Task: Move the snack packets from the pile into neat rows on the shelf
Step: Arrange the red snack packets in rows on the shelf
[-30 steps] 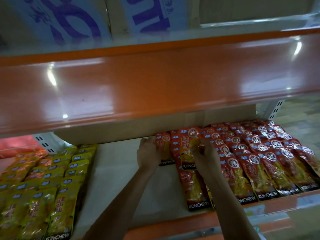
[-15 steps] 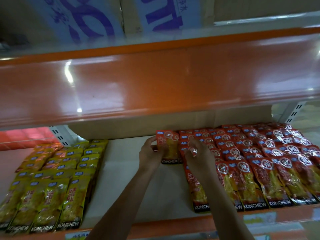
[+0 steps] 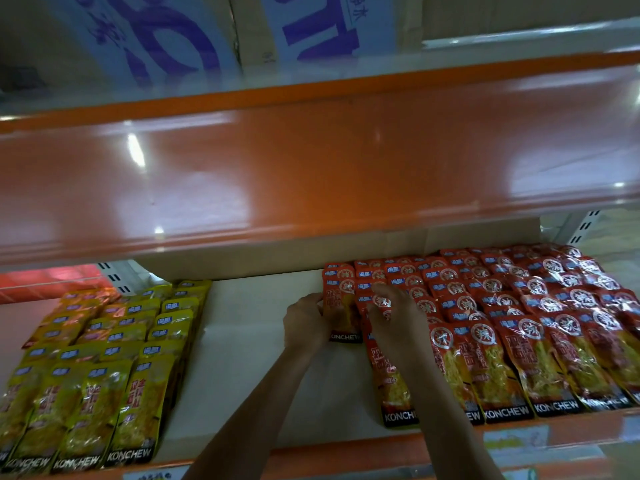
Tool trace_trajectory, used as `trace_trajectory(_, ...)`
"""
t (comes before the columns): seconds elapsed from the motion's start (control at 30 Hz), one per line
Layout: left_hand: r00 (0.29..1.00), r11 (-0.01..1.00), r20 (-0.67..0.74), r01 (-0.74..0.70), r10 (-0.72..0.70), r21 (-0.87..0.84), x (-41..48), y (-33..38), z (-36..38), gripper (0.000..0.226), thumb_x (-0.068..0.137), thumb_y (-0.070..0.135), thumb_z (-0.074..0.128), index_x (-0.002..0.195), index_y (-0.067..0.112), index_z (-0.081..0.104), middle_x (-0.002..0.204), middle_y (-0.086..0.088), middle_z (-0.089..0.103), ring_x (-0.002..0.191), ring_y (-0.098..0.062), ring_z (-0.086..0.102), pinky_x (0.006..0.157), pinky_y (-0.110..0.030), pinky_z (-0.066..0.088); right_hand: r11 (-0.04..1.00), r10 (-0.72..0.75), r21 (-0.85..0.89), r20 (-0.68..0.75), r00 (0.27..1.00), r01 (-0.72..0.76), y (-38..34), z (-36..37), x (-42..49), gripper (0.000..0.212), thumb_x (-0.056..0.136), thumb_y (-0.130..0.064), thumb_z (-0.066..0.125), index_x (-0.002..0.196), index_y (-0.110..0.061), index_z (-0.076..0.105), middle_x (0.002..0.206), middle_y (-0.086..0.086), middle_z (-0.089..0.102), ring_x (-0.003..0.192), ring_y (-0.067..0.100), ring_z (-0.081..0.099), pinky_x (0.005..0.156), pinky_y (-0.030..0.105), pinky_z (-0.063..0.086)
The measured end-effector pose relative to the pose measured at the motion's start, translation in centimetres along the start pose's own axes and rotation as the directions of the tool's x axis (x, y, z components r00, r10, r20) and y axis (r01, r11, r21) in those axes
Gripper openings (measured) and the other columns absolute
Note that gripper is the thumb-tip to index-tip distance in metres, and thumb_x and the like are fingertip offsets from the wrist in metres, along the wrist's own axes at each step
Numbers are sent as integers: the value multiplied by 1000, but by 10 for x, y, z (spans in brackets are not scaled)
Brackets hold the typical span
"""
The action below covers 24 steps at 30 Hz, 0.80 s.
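Stocked right with red rows (image 3: pixel 519 306), left with yellow rows (image 3: pixel 104 375); room on shelf (image 3: pixel 242 341) between for more. Gripping far red packet (image 3: pixel 341 306) with left hand (image 3: pixel 304 323); unclear whether curled right hand (image 3: pixel 394 317) grips anything.

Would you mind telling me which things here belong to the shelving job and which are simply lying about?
Part of the job:
- left hand, holding the end red packet
- right hand, on the red rows
- shelf

Just lying about:
- yellow packets, in rows at the left, untouched
- printed cartons on the level above
- price label on the front edge
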<state>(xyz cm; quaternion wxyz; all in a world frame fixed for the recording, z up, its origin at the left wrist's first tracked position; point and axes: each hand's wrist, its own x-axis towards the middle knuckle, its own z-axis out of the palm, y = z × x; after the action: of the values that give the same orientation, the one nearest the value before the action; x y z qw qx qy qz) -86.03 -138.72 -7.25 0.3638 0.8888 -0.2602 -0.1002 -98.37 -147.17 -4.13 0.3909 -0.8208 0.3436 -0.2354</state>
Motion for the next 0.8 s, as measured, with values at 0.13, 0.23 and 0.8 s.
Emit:
trace_trajectory(0.13, 999, 997, -15, 38, -37, 63, 3, 2, 1, 49, 90, 47, 60, 128, 15, 58, 119, -4, 67, 105, -17, 64, 77, -20, 44, 1000, -5, 5, 0, 1000, 5, 0, -1, 1, 36, 96, -15, 52, 133, -16, 53, 135, 0, 54, 125, 13, 48, 90, 16, 33)
trace_trajectory(0.23, 997, 993, -6, 83, -83, 88, 6, 0, 3, 62, 88, 49, 62, 137, 13, 50, 125, -6, 64, 110, -19, 63, 90, -29, 49, 1000, -6, 3, 0, 1000, 6, 1, -1, 1, 36, 96, -14, 53, 132, -15, 53, 134, 1, 55, 124, 13, 49, 89, 15, 32)
trace_trajectory(0.8, 985, 966, -110, -102, 131, 237, -17, -15, -22, 44, 93, 43, 53, 132, 21, 54, 121, -2, 62, 108, -17, 58, 87, -29, 50, 981, -141, -134, -9, 990, 138, -19, 32, -14, 31, 93, -13, 54, 124, -15, 57, 117, 1, 59, 111, 18, 55, 85, 23, 41)
